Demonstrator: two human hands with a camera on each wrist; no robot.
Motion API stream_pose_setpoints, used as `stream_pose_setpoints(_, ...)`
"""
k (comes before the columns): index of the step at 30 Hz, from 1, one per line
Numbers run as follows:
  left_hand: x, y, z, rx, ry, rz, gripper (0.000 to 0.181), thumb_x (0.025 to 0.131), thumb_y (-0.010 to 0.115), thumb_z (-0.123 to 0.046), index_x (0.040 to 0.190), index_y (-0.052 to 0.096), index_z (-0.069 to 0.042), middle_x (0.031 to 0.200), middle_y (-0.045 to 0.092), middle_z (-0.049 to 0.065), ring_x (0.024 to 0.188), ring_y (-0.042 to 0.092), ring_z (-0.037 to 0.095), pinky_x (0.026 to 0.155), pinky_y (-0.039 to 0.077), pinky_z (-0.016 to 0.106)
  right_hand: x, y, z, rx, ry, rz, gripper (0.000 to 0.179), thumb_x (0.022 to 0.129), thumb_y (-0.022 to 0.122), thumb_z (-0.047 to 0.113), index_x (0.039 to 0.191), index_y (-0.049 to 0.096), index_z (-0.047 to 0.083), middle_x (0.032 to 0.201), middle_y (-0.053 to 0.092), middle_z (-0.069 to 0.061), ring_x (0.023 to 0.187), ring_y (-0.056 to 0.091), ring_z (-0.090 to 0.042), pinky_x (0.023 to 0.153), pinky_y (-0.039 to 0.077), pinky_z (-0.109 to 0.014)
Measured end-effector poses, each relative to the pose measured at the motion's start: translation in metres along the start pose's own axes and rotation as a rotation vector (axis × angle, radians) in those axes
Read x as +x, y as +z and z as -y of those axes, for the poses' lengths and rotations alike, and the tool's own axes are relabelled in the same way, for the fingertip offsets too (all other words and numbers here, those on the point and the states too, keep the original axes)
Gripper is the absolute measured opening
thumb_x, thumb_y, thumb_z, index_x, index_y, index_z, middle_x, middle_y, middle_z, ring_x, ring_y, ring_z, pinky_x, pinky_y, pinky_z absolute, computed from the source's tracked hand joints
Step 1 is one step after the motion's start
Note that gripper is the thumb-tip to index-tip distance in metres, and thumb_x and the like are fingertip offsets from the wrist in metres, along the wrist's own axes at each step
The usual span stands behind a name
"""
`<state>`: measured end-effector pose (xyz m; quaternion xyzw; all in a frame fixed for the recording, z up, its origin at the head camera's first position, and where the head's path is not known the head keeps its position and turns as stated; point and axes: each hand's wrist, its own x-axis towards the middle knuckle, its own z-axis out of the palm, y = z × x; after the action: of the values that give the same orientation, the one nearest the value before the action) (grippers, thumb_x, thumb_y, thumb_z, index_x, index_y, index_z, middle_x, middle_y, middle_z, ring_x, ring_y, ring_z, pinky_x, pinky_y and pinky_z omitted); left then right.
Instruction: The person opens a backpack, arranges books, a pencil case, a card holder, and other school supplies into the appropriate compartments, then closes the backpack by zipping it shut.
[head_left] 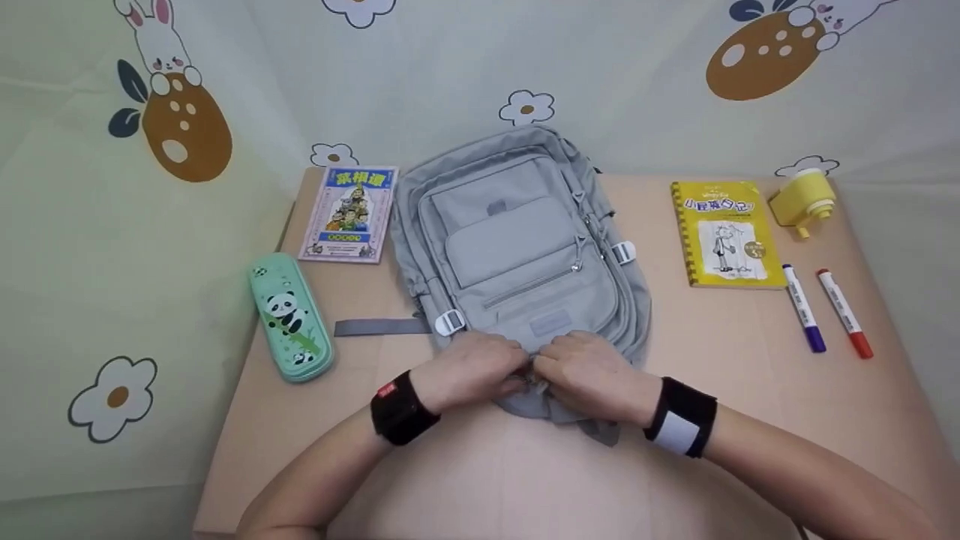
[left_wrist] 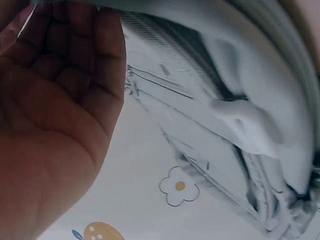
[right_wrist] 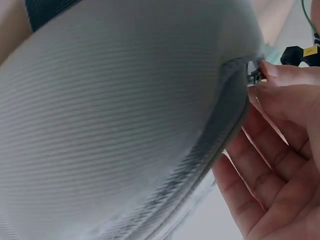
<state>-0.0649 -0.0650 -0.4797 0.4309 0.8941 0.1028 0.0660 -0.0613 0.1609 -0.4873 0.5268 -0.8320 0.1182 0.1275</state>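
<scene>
A grey backpack (head_left: 517, 225) lies flat, front pockets up, with its near end toward me. At that end my left hand (head_left: 474, 367) grips the bag's edge with curled fingers; in the left wrist view the fingertips go out of sight behind the fabric. Close beside it, my right hand (head_left: 592, 376) pinches a metal zipper pull (right_wrist: 253, 74) between thumb and fingers. The zipper track (right_wrist: 185, 172) curves along the bag's side in the right wrist view. In the left wrist view, zipper teeth (left_wrist: 175, 47) run along a parted edge of the bag.
Left of the backpack are a pink book (head_left: 350, 215) and a green panda pencil case (head_left: 291, 316). A grey strap (head_left: 381, 327) sticks out toward the case. To the right lie a yellow book (head_left: 727, 234), a yellow pencil sharpener (head_left: 804, 201), a blue marker (head_left: 804, 308) and a red marker (head_left: 844, 313).
</scene>
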Motion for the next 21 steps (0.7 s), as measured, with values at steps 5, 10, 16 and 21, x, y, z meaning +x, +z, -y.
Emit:
stream_pose_setpoints(5, -0.001, -0.006, 0.001, -0.038, 0.009, 0.067, 0.023, 0.094, 0.074, -0.033, 0.082, 0.059, -0.02, 0.07, 0.052, -0.009, 0.06, 0.049, 0.009, 0.051, 0.038, 0.024, -0.009, -0.008, -0.003, 0.029, 0.021, 0.028, 0.011, 0.08, 0.068, 0.007, 0.08, 0.06, 0.015, 0.079, 0.059, 0.003, 0.074, 0.055, -0.019, 0.066, 0.044, -0.035)
stream_pose_setpoints(10, -0.001, -0.01, 0.002, -0.089, 0.016, 0.128, 0.023, 0.095, 0.073, -0.031, 0.084, 0.057, -0.019, 0.071, 0.051, -0.01, 0.06, 0.048, 0.009, 0.052, 0.037, 0.024, -0.024, -0.02, -0.01, 0.051, 0.097, 0.059, 0.012, 0.08, 0.068, 0.008, 0.082, 0.059, 0.017, 0.082, 0.058, 0.004, 0.078, 0.054, -0.019, 0.068, 0.043, -0.035)
stream_pose_setpoints(16, 0.0, -0.012, 0.002, -0.123, 0.015, 0.17, 0.024, 0.095, 0.074, -0.03, 0.084, 0.054, -0.019, 0.072, 0.05, -0.009, 0.061, 0.048, 0.011, 0.054, 0.036, 0.024, -0.035, -0.028, -0.016, 0.055, 0.167, 0.06, 0.015, 0.081, 0.065, 0.004, 0.08, 0.056, 0.016, 0.082, 0.058, 0.003, 0.078, 0.054, -0.019, 0.07, 0.045, -0.036)
stream_pose_setpoints(21, 0.004, -0.014, 0.0, -0.12, 0.023, 0.144, 0.022, 0.093, 0.073, -0.027, 0.082, 0.056, -0.019, 0.07, 0.05, -0.009, 0.059, 0.048, 0.01, 0.053, 0.038, 0.025, -0.038, -0.03, -0.015, 0.134, 0.229, 0.052, 0.02, 0.077, 0.066, 0.003, 0.082, 0.054, 0.017, 0.079, 0.055, 0.006, 0.077, 0.054, -0.016, 0.069, 0.047, -0.034)
